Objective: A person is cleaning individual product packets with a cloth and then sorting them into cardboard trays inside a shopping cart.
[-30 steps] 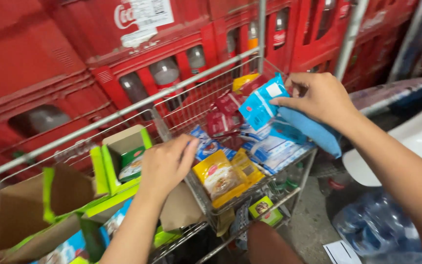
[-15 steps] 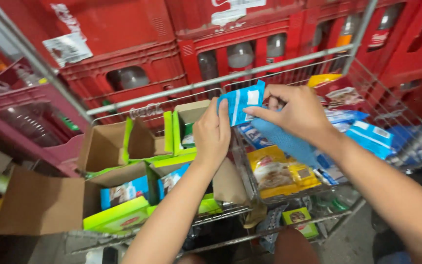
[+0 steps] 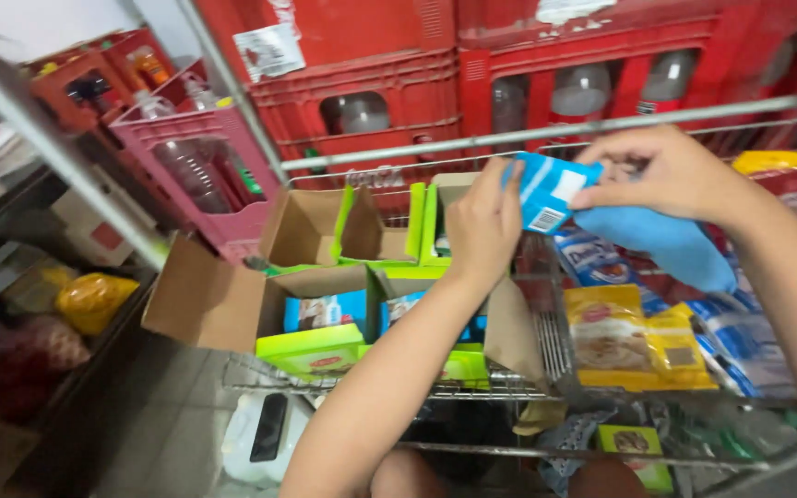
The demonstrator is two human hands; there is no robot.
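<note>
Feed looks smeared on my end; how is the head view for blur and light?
Head view: even light, no harsh glare; motion blur softens the left hand, the right hand and the light blue cardboard packet between them; red plastic crates slightly soft.

Shop stockroom — stacked bottle crates [image 3: 362, 101], wire cart [image 3: 546, 346].

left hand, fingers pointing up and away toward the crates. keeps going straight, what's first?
Probably the blue-and-white packet that the left hand already touches at its fingertips; beyond it, the wire cart rail and red plastic crates. Depth is unclear.
</note>
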